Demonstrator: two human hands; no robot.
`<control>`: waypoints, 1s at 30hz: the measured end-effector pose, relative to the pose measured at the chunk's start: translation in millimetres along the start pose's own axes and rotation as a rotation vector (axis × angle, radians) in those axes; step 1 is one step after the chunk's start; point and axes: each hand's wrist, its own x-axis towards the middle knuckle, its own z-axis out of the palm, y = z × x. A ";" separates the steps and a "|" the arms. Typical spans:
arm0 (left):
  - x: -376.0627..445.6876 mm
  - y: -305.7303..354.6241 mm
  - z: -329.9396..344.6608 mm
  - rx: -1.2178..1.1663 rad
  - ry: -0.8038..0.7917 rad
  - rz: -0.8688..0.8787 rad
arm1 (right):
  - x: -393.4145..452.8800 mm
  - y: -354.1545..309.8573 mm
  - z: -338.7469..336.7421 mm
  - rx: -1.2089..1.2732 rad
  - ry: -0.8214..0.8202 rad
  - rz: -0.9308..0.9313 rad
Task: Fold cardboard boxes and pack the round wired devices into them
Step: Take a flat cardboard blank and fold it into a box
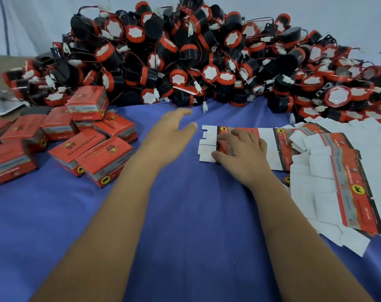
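Both hands reach forward over a blue cloth-covered table (185,214). Left hand (172,136), fingers extended and loosely spread, holds nothing and hovers near the front edge of the device heap; whether it touches the cloth cannot be told. Right hand (239,149), fingers curled downward, presses on the red printed face of a flat, unfolded red-and-white cardboard box blank (209,138), which lies on the cloth just right of centre, white tabs pointing left. Further flat blanks (337,182) lie fanned in an overlapping stack at right, touching the pressed blank. Folded, closed red cardboard boxes (91,153) with yellow round emblems sit clustered at left, some stacked. Round black-and-red devices with thin red wires and white plug connectors (207,51) form a large heap across the back of the table.
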 end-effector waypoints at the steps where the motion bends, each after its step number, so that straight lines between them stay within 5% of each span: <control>1: 2.2 -5.7 6.3 -0.129 0.008 0.002 | -0.3 -0.1 -0.2 -0.014 0.002 0.003; 7: 10.1 -55.3 -1.4 -0.239 0.449 -0.241 | -0.8 0.0 -0.1 -0.171 0.118 0.200; 10: 18.6 -34.7 12.6 -0.053 0.344 -0.166 | 0.3 2.1 -2.5 -0.154 0.219 0.357; 14: 23.2 2.8 50.4 -0.093 -0.045 -0.033 | 1.8 6.1 -6.5 0.042 0.223 0.432; 16: 27.8 5.5 73.2 0.223 -0.129 0.015 | 3.2 6.4 -7.3 0.219 0.260 0.392; 19: 28.5 -3.3 86.7 0.452 -0.103 0.044 | 4.8 2.3 -10.4 0.692 0.392 0.407; 23: 26.6 -2.6 80.3 0.148 0.056 0.072 | 5.2 2.4 -14.2 1.250 0.473 0.447; 30: 23.8 0.6 74.3 -0.103 0.228 0.097 | 3.0 -2.8 -21.3 1.363 0.315 0.308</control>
